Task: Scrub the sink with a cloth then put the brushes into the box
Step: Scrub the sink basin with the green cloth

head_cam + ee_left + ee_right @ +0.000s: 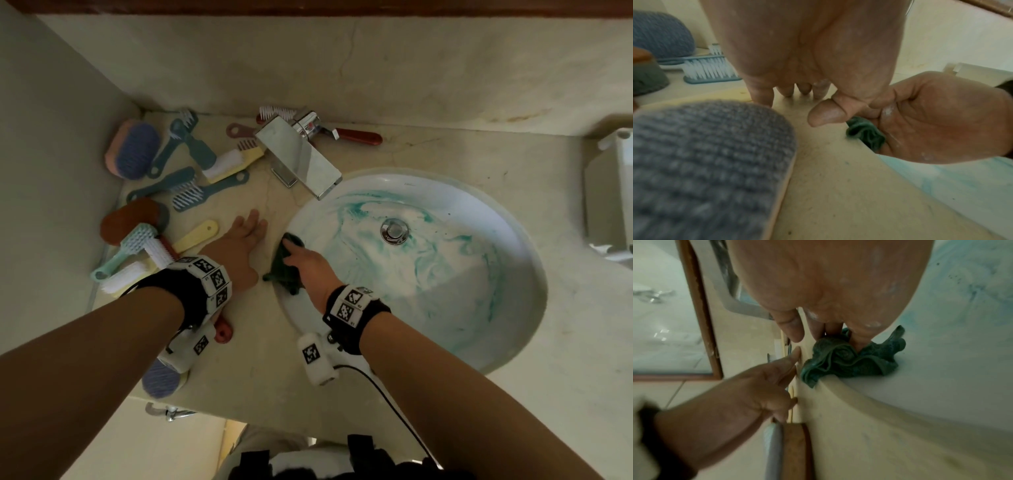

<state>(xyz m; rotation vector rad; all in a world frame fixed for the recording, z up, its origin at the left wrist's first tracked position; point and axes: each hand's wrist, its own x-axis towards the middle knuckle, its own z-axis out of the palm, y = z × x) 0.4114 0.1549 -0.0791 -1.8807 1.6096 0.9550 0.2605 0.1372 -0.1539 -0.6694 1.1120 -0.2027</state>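
Observation:
The white oval sink [445,274] is smeared with teal cleaner around its drain [395,231]. A dark green cloth [282,263] [865,133] [838,360] lies bunched on the sink's left rim. My right hand [294,251] [828,331] presses it with straight fingers, the index finger off to one side. My left hand [251,226] [797,91] rests flat on the counter just left of the sink and holds nothing. Several brushes [185,192] lie scattered on the counter to the left. The white box [609,192] stands at the far right.
A chrome faucet [298,161] juts over the sink's back left. Behind it lies a red-handled brush [356,137]. A blue-grey bristled brush [161,380] [705,162] sits under my left wrist near the counter's front edge. A wall bounds the counter on the left.

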